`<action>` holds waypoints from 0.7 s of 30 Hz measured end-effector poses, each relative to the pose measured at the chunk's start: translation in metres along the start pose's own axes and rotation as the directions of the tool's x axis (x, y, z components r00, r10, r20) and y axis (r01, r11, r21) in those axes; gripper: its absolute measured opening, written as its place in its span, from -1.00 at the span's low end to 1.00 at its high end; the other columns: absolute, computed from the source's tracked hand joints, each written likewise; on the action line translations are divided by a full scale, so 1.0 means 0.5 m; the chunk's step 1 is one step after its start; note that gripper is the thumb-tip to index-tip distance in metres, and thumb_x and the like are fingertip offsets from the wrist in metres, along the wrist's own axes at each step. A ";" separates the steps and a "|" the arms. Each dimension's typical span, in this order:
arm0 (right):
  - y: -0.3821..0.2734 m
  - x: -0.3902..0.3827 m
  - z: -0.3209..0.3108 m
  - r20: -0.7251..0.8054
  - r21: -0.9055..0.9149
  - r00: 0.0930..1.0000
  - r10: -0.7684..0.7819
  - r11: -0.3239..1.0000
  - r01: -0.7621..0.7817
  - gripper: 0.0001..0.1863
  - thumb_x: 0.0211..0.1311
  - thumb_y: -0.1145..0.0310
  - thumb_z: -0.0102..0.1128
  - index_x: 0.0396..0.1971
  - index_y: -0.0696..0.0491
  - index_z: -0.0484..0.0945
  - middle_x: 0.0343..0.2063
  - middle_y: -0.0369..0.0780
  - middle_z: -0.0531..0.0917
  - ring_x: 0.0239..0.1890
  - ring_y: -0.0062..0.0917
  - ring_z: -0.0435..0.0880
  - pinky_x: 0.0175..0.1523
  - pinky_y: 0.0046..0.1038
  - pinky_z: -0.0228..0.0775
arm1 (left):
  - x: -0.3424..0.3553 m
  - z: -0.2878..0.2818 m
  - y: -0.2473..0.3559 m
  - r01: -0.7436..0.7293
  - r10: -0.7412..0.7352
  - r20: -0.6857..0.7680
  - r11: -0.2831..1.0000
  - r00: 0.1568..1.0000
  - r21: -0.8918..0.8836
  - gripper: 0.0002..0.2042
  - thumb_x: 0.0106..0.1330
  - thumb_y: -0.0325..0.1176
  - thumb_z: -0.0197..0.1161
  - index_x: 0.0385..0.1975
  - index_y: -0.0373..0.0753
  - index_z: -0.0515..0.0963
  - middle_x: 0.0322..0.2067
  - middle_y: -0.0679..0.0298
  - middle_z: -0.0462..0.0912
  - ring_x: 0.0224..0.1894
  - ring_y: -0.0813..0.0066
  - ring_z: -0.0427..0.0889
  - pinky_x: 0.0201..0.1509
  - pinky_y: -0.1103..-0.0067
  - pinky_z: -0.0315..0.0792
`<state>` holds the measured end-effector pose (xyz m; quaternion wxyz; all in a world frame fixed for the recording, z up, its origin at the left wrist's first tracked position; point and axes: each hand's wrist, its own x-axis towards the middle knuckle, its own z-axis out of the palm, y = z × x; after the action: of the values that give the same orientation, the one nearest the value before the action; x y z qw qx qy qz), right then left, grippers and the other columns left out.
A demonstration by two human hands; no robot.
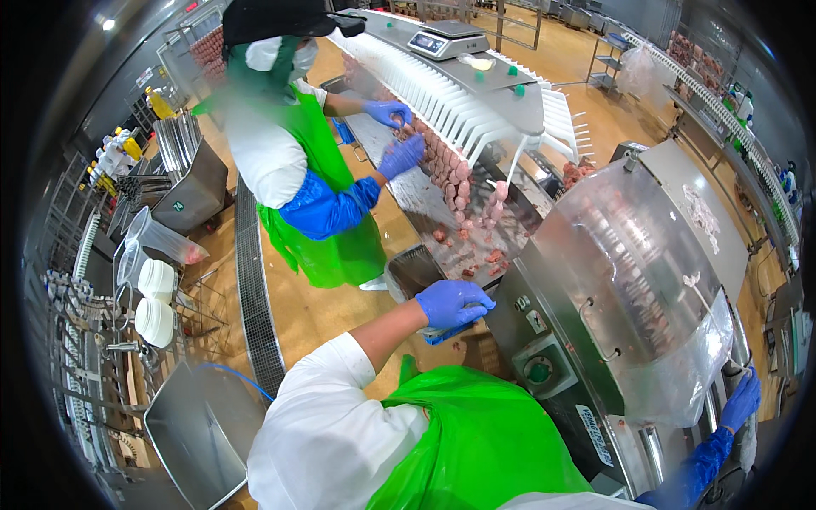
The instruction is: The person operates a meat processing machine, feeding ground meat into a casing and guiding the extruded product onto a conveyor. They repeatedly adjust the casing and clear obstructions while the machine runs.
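Observation:
My left hand [455, 304], in a purple-blue glove, is beside the left edge of a steel machine [548, 323]. Its fingers reach toward that edge, slightly bent, and nothing shows in them. A clear, curved guard [629, 272] covers the machine, blurring rows of parts behind it. My right hand [742, 399], gloved and in a blue sleeve, is closed at the machine's far right end, where a pale limp strip [748, 446] hangs from it. Linked sausages [455, 174] hang from white hooks [450, 106] beyond the machine, above a steel tray [476, 246] with meat scraps.
A co-worker [297, 161] in a green apron handles sausages at the hook line. A scale [446, 40] stands on the steel top. At left are a steel bin [200, 170], white tubs [155, 302] and an open steel cart [204, 425]. A drain grate [255, 297] crosses the floor.

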<state>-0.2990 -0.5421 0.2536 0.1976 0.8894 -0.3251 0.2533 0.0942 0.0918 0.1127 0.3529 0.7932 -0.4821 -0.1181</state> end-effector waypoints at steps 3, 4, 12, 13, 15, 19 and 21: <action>-0.021 -0.003 -0.014 -0.041 0.056 0.999 -0.027 0.998 0.029 -0.58 0.48 0.25 -0.20 0.20 0.12 0.40 0.08 -0.01 0.53 0.06 -0.13 0.52 0.13 -0.21 0.28 | 0.014 0.007 0.002 -0.001 0.001 0.002 1.000 1.000 -0.020 -0.73 0.35 -0.16 0.12 -0.06 -0.10 0.61 -0.17 0.20 0.65 -0.12 0.20 0.63 -0.03 0.39 0.50; -0.026 -0.002 -0.015 -0.044 0.120 0.999 -0.014 0.993 0.020 -0.58 0.48 0.26 -0.20 0.20 0.11 0.40 0.07 -0.01 0.53 0.05 -0.12 0.52 0.13 -0.21 0.28 | 0.020 0.011 0.005 0.010 -0.009 0.037 1.000 0.999 -0.022 -0.72 0.36 -0.16 0.12 -0.06 -0.10 0.61 -0.16 0.20 0.65 -0.12 0.20 0.63 -0.03 0.39 0.50; 0.008 0.021 0.003 0.159 -0.052 0.981 0.113 0.993 -0.106 -0.57 0.44 0.36 -0.17 0.24 0.11 0.36 0.10 -0.06 0.53 0.16 -0.28 0.50 0.24 -0.29 0.26 | 0.081 0.061 0.053 -0.109 0.110 0.073 0.994 0.991 -0.014 -0.73 0.38 -0.19 0.09 -0.05 -0.13 0.60 -0.16 0.20 0.64 -0.11 0.19 0.61 -0.03 0.41 0.50; 0.009 0.015 -0.006 0.154 0.041 0.986 0.070 0.996 -0.077 -0.58 0.40 0.35 -0.13 0.21 0.10 0.39 0.07 -0.07 0.55 0.13 -0.28 0.51 0.22 -0.27 0.27 | 0.083 0.062 0.063 -0.093 0.095 0.065 0.995 0.993 -0.034 -0.73 0.38 -0.21 0.09 -0.04 -0.13 0.60 -0.15 0.19 0.64 -0.12 0.19 0.62 -0.03 0.41 0.50; -0.010 0.014 -0.017 0.156 0.116 0.987 0.033 0.992 -0.051 -0.58 0.34 0.31 -0.04 0.16 0.07 0.44 0.01 -0.09 0.58 0.06 -0.28 0.55 0.18 -0.23 0.29 | 0.089 0.069 0.092 -0.137 0.139 0.052 0.990 0.989 -0.031 -0.73 0.36 -0.25 0.10 -0.05 -0.19 0.61 -0.14 0.13 0.66 -0.09 0.13 0.63 0.03 0.38 0.49; -0.027 -0.018 -0.055 -0.003 -0.075 0.998 0.060 0.995 -0.060 -0.59 0.22 0.25 0.14 0.06 0.02 0.53 -0.12 -0.14 0.64 -0.08 -0.27 0.61 0.10 -0.15 0.34 | 0.160 0.105 0.191 -0.322 0.321 0.031 0.946 0.947 0.035 -0.81 0.24 -0.49 0.19 -0.18 -0.29 0.64 -0.19 0.10 0.70 -0.10 0.18 0.66 0.06 0.38 0.48; -0.002 -0.049 -0.082 -0.072 -0.080 0.986 0.152 0.984 -0.158 -0.60 0.16 0.22 0.23 0.01 -0.01 0.58 -0.19 -0.17 0.67 -0.15 -0.27 0.64 0.06 -0.11 0.36 | 0.191 0.119 0.230 -0.347 0.347 0.040 0.938 0.937 -0.007 -0.81 0.20 -0.52 0.20 -0.20 -0.31 0.64 -0.19 0.09 0.69 -0.10 0.18 0.66 0.08 0.39 0.47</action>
<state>-0.3278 -0.5084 0.2716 0.2257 0.8433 -0.3972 0.2830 0.0326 -0.0486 0.1617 0.3585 0.6931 -0.6214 -0.0701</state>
